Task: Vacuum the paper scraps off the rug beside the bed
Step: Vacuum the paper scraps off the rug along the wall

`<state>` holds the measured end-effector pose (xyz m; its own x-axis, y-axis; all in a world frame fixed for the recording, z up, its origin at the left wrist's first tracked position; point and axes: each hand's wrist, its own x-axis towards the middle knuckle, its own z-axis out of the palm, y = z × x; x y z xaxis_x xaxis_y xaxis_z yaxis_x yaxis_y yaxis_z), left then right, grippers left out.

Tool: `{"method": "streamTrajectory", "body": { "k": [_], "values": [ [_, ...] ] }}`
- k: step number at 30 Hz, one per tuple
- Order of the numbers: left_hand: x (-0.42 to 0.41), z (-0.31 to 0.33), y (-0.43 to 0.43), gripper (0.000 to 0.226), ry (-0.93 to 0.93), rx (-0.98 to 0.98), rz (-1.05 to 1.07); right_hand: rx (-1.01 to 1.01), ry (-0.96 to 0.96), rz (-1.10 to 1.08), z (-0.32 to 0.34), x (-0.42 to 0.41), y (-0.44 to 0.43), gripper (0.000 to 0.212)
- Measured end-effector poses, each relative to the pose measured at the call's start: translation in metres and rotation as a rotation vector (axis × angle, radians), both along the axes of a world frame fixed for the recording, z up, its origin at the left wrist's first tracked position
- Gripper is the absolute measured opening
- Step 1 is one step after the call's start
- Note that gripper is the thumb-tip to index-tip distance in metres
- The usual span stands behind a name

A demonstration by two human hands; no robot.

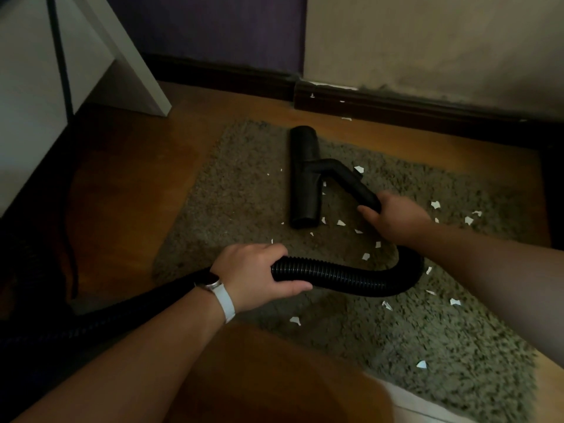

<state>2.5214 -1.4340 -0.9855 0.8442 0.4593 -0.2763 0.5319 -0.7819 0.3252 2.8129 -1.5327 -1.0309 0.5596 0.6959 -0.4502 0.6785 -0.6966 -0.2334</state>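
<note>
The ribbed vacuum hose (351, 276) is gripped by the left hand (259, 270) and the floor nozzle (305, 178) neck by the right hand (393, 215), paper scraps (435, 204) being scattered on the shaggy rug (238, 184) between and right of both.

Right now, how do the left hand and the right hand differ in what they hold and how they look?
The left hand grips the ribbed hose; the right hand grips the smooth rigid tube behind the nozzle. The left wrist wears a white-strapped watch; the right is bare. Both curl round black vacuum parts over the rug.
</note>
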Motion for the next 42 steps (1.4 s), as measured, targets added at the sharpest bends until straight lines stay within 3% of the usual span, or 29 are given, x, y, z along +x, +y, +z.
{"method": "streamTrajectory", "body": {
  "k": [16, 20, 33, 42],
  "values": [
    [-0.035, 0.004, 0.004, 0.057, -0.014, 0.009, 0.105, -0.005, 0.009, 0.322, 0.012, -0.044, 0.079, 0.043],
    [-0.036, 0.000, 0.001, 0.058, -0.002, 0.012, 0.091, -0.019, 0.040, 0.307, 0.007, -0.037, 0.059, 0.050],
    [-0.029, 0.000, -0.031, 0.058, 0.038, -0.001, -0.042, -0.006, 0.046, 0.123, 0.008, -0.029, -0.020, 0.032],
    [-0.055, -0.003, -0.039, 0.073, -0.046, 0.049, -0.082, -0.035, 0.059, 0.507, 0.006, -0.069, -0.018, 0.041]
  ]
}}
